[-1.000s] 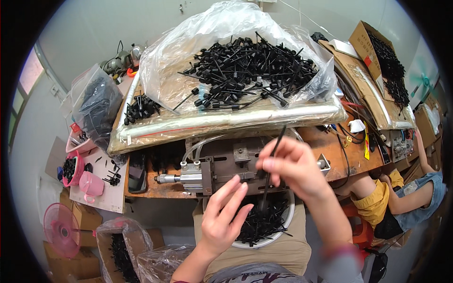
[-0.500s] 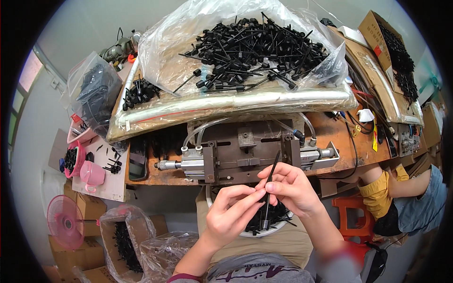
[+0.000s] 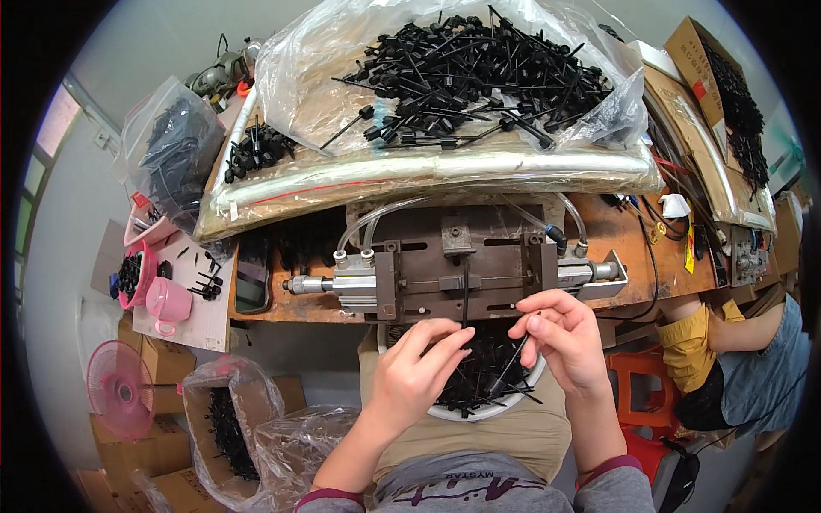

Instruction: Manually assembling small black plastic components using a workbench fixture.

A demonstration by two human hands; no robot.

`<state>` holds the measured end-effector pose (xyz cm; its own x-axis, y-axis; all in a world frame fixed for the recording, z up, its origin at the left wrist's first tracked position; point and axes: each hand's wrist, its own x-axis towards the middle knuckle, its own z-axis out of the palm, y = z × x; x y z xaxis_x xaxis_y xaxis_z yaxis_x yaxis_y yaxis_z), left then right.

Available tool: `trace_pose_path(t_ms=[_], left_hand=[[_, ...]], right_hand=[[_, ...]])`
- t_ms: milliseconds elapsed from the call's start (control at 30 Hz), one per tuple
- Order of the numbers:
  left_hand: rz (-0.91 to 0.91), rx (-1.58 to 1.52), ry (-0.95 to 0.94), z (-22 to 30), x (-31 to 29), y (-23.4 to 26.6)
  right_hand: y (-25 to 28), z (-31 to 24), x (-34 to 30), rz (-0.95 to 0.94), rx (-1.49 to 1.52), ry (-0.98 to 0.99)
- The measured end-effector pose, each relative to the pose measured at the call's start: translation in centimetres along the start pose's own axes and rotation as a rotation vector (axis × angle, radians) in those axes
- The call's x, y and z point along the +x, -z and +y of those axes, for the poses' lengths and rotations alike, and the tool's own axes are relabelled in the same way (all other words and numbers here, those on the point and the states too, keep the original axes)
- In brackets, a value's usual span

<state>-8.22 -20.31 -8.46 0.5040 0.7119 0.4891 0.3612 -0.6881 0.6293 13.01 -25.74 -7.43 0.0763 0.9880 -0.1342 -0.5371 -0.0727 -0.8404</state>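
My left hand (image 3: 409, 373) pinches the near end of a thin black plastic rod (image 3: 465, 295). That rod points away from me, over the middle block of a dark metal clamping fixture (image 3: 419, 305). My right hand (image 3: 566, 342) is closed, thumb against fingers, on a second black rod (image 3: 516, 356), which slants down with its thicker end low. Beneath both hands, a white bowl (image 3: 469, 416) rests on my lap with many similar black rods (image 3: 466, 380) in it. Silver air cylinders (image 3: 354, 286) flank the fixture.
Behind the fixture, a plastic-lined cardboard tray (image 3: 428, 162) carries a heap of black rods (image 3: 479, 77). A phone (image 3: 252, 274) and pink cup (image 3: 168, 301) lie left. A pink fan (image 3: 122, 389) stands lower left. At right are an orange stool (image 3: 641, 385) and another person's arm (image 3: 753, 329).
My hands have moved apart. The left has carried a rod forward onto the fixture; the right has shifted right, holding another rod. The view has shifted slightly.
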Motion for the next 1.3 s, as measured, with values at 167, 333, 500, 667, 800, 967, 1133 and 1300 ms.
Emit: trace_pose_path(t_ms=[167,333,500,667,800,967,1133,1300], left_hand=[[-0.020,0.270,-0.128,-1.2,0.5,-0.9],[-0.072,0.342,-0.158,-1.5,0.9,-1.1],[-0.082,0.359,-0.149,-1.5,1.6,-1.1],[-0.076,0.333,-0.130,-1.5,1.6,-1.2],[-0.081,0.333,-0.121,-1.2,1.8,-1.2],[-0.093,0.347,-0.102,-1.3,1.7,-1.2],[-0.103,0.349,-0.093,-1.1,1.7,-1.2],[-0.108,0.356,-0.086,-1.1,1.8,-1.1]], right_hand=[[0.1,0.7,-0.2,0.016,-0.048,0.046],[0.1,0.8,-0.3,0.034,-0.080,0.067],[0.0,0.9,-0.3,0.042,-0.107,0.085],[0.0,0.8,-0.3,0.057,-0.123,0.091],[0.0,0.9,-0.3,0.076,-0.152,0.108],[0.0,1.1,-0.1,0.085,-0.171,0.119],[-0.1,1.1,-0.2,0.097,-0.198,0.126],[-0.5,0.9,-0.3,0.117,-0.252,0.153]])
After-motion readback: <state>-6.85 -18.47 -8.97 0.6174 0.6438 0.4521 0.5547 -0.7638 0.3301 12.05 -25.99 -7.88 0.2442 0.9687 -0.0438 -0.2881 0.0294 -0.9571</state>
